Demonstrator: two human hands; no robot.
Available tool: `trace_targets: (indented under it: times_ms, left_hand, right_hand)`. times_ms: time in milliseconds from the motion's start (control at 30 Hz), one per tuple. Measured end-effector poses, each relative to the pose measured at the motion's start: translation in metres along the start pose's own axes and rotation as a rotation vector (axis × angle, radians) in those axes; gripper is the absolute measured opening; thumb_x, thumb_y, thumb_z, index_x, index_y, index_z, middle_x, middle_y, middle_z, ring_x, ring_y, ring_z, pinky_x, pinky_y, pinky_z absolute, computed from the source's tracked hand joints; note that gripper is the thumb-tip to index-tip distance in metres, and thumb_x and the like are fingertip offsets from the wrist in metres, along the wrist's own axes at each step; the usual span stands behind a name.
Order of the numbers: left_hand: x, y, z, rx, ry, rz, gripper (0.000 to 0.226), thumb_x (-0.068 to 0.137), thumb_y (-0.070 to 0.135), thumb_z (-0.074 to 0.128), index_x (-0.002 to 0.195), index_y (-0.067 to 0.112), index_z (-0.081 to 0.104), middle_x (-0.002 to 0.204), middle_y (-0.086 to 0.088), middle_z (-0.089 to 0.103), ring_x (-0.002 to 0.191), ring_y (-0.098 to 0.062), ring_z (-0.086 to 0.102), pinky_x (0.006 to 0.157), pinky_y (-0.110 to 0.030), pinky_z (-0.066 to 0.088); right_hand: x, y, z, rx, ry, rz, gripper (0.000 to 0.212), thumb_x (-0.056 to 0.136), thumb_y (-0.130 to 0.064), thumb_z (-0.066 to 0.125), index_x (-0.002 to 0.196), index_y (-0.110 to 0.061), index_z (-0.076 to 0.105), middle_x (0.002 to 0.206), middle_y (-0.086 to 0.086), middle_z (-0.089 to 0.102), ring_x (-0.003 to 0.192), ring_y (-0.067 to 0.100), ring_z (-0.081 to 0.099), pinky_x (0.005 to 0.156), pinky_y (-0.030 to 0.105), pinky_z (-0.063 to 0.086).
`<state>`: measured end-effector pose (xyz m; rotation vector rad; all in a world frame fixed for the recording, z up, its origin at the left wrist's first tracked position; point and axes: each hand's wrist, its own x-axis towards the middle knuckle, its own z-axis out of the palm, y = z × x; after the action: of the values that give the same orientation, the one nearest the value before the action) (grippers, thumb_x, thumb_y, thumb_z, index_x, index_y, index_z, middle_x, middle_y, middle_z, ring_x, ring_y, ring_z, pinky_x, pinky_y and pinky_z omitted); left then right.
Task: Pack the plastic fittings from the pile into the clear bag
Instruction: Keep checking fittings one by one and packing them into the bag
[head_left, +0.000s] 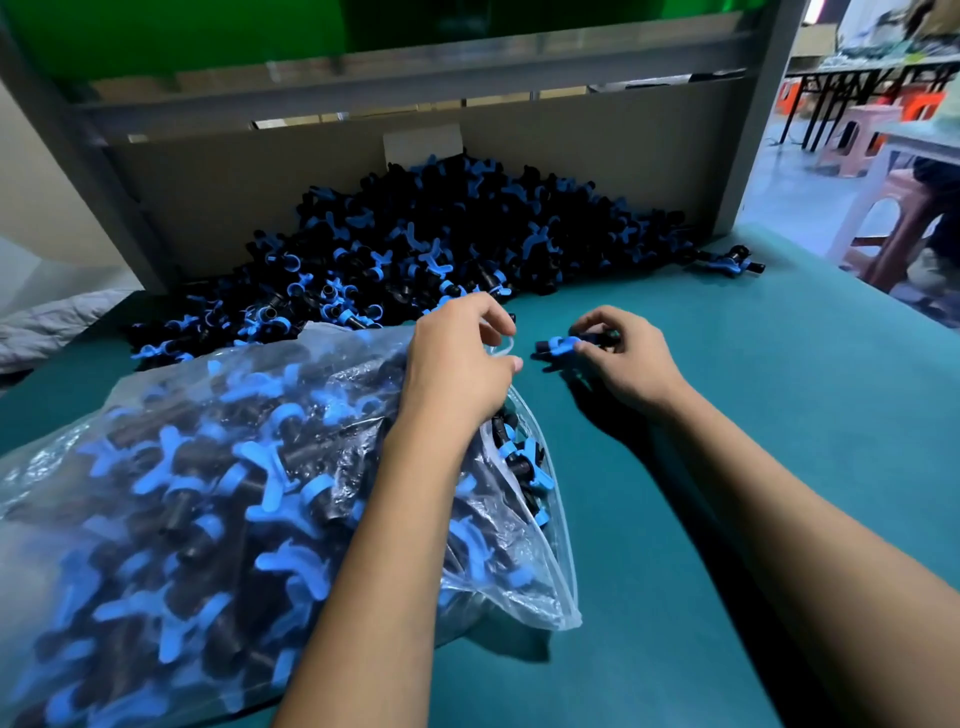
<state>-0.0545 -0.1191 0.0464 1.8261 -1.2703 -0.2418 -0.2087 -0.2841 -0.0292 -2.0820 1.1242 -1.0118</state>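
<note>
A large pile of black and blue plastic fittings (415, 249) lies against the back board of the teal table (727, 415). A clear bag (182, 509), stuffed with the same fittings, lies at the front left with its mouth toward the right. My left hand (457, 364) pinches the rim of the bag's mouth at its upper edge. Just right of it, my right hand (623, 358) grips a black and blue fitting (561, 345) low over the table, a short gap from the bag's mouth.
A stray fitting (727, 260) lies at the table's far right edge. A grey frame post (758, 114) and a brown back board (260, 197) bound the pile. Beyond the right edge stand plastic stools (883, 218). A grey cloth (47, 327) lies at far left.
</note>
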Motion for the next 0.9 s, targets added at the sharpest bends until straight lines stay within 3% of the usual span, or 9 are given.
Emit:
trace_targets:
  times_ms: [33,167,233,300,367,467,567,733,900]
  left_hand:
    - [0.0,0.001,-0.001,-0.031,0.025,0.01,0.029,0.08,0.013,0.087,0.093,0.03,0.068,0.094,0.015,0.067,0.084,0.005,0.059,0.063,-0.016,0.042]
    - [0.0,0.003,-0.005,-0.041,0.066,0.111,0.046,0.076,0.013,0.09,0.112,0.036,0.071,0.107,0.018,0.069,0.096,-0.004,0.063,0.078,-0.015,0.047]
    - [0.0,0.004,-0.004,-0.028,0.097,0.147,0.046,0.075,0.015,0.092,0.113,0.035,0.074,0.111,0.015,0.067,0.102,-0.003,0.061,0.089,-0.019,0.046]
    - [0.0,0.004,-0.003,-0.002,0.136,0.165,0.043,0.072,0.025,0.094,0.109,0.035,0.075,0.112,0.011,0.062,0.1,-0.002,0.057,0.087,-0.017,0.04]
    - [0.0,0.004,-0.003,0.005,0.113,0.194,0.044,0.07,0.037,0.094,0.11,0.036,0.076,0.111,0.012,0.061,0.1,-0.002,0.057,0.084,-0.016,0.039]
    - [0.0,0.004,0.001,-0.021,-0.001,0.208,0.04,0.074,0.046,0.089,0.11,0.035,0.077,0.106,0.016,0.068,0.097,0.003,0.06,0.088,-0.02,0.045]
    - [0.001,0.002,0.005,-0.007,-0.022,0.184,0.023,0.078,0.042,0.088,0.097,0.034,0.079,0.097,0.017,0.072,0.083,0.011,0.059,0.076,-0.015,0.044]
    - [0.005,-0.004,0.007,-0.054,0.037,0.106,0.017,0.077,0.028,0.091,0.089,0.031,0.078,0.089,0.016,0.073,0.087,0.004,0.066,0.073,-0.014,0.047]
    - [0.008,-0.006,0.006,-0.116,0.05,0.074,0.016,0.078,0.026,0.09,0.087,0.026,0.077,0.089,0.011,0.073,0.087,-0.008,0.068,0.074,-0.019,0.048]
  right_hand:
    - [-0.005,-0.008,0.001,0.21,0.023,0.042,0.004,0.091,-0.021,0.071,0.094,-0.018,0.07,0.085,0.002,0.069,0.07,0.015,0.059,0.068,0.028,0.046]
    - [-0.024,-0.026,0.008,0.871,0.067,0.253,0.027,0.095,-0.031,0.068,0.072,-0.018,0.07,0.07,0.004,0.062,0.05,0.01,0.047,0.048,0.019,0.038]
    - [-0.031,-0.027,0.01,1.077,-0.001,0.338,0.022,0.095,-0.033,0.068,0.086,-0.014,0.076,0.084,0.008,0.065,0.051,0.007,0.045,0.044,0.016,0.036]
    - [-0.036,-0.025,0.012,1.205,-0.059,0.367,0.044,0.095,-0.033,0.066,0.118,0.004,0.068,0.099,0.012,0.066,0.052,0.004,0.041,0.042,0.013,0.032]
    - [-0.039,-0.023,0.01,1.277,-0.1,0.372,0.059,0.093,-0.036,0.067,0.128,0.011,0.059,0.086,0.005,0.066,0.05,0.003,0.04,0.042,0.012,0.03]
    - [-0.04,-0.023,0.008,1.323,-0.199,0.377,0.04,0.088,-0.035,0.076,0.107,-0.001,0.071,0.073,0.003,0.05,0.051,0.004,0.038,0.061,0.017,0.028]
    - [-0.043,-0.026,0.01,1.369,-0.279,0.361,0.041,0.087,-0.028,0.078,0.113,-0.001,0.063,0.075,0.005,0.053,0.056,0.006,0.039,0.074,0.026,0.018]
    - [-0.043,-0.029,0.005,1.393,-0.322,0.269,0.025,0.085,-0.003,0.071,0.109,0.002,0.067,0.091,0.008,0.066,0.065,0.006,0.059,0.063,0.012,0.05]
    - [-0.042,-0.033,0.008,1.315,-0.247,0.217,0.028,0.08,-0.009,0.078,0.107,-0.002,0.075,0.092,0.007,0.071,0.067,0.007,0.063,0.062,0.013,0.053]
